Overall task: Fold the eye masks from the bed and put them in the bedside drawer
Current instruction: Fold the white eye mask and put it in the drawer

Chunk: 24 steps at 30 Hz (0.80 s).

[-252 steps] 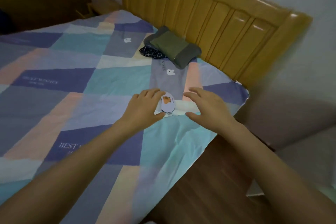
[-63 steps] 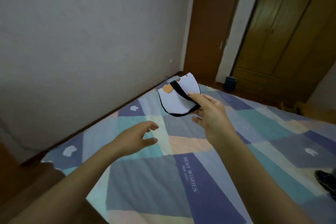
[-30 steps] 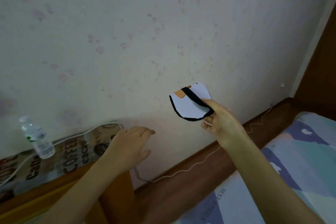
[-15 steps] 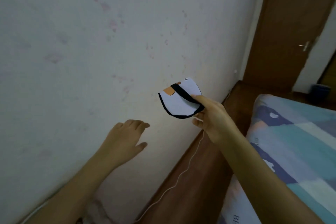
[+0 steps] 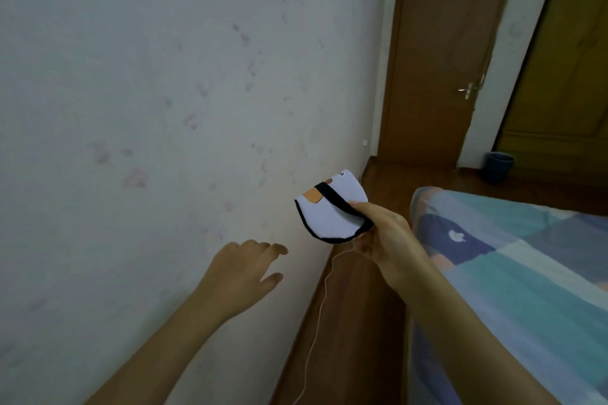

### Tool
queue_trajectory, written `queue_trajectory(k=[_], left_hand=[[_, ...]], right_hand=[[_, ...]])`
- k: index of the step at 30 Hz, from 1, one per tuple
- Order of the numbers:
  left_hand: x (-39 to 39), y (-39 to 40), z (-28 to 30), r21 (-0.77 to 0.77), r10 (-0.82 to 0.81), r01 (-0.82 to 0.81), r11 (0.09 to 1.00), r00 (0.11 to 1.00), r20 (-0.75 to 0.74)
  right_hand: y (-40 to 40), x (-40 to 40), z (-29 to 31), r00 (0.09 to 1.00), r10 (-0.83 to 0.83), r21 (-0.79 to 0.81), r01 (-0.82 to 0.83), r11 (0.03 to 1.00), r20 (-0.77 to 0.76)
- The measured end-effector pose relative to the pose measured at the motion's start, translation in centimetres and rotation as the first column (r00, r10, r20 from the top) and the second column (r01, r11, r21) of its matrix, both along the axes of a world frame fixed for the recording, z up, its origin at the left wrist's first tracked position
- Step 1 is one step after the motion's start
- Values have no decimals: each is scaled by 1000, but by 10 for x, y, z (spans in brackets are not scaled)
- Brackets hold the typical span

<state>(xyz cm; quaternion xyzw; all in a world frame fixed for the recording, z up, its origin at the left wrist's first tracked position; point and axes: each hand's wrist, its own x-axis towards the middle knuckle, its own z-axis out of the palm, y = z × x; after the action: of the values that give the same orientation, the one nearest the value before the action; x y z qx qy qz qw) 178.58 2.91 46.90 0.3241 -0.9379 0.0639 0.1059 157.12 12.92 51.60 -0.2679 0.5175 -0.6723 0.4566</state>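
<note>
The folded eye mask (image 5: 330, 212) is white with a black edge, a black strap and an orange patch. It is up in the air, in front of the wall (image 5: 148, 108). The right hand (image 5: 385, 237) pinches its right edge between thumb and fingers. The left hand (image 5: 241, 273) is near the wall, fingers loose and a little spread, holding nothing. The bed (image 5: 526, 289) is on the right. A thin white cord (image 5: 317, 312) runs along the floor.
</note>
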Motion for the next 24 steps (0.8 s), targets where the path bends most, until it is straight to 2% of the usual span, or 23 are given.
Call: queue_trajectory(k=[7,10,14,19,24], left_hand=[[-151,-165,20,-68,-138,135,989,989,-47],[-220,-235,21,-125,-212,205,971,976,-51],[-319,-320,33,-145,-341,323,935,931,-131],[-451,-398,52,-300,-565,507,808,811,-150],[-587,-470,39,-407,-705,612,678,699,-124]], right_hand=[[-132,-120,15,993,-120,-61,119,991,-17],[-189,-177,14,979,-202,-38,201,979,-25],[-254,-257,20,943,-332,-10,333,943,28],[-309,-362,34,865,-501,-26,501,865,-14],[-361,-477,31,789,-611,-39,610,791,-61]])
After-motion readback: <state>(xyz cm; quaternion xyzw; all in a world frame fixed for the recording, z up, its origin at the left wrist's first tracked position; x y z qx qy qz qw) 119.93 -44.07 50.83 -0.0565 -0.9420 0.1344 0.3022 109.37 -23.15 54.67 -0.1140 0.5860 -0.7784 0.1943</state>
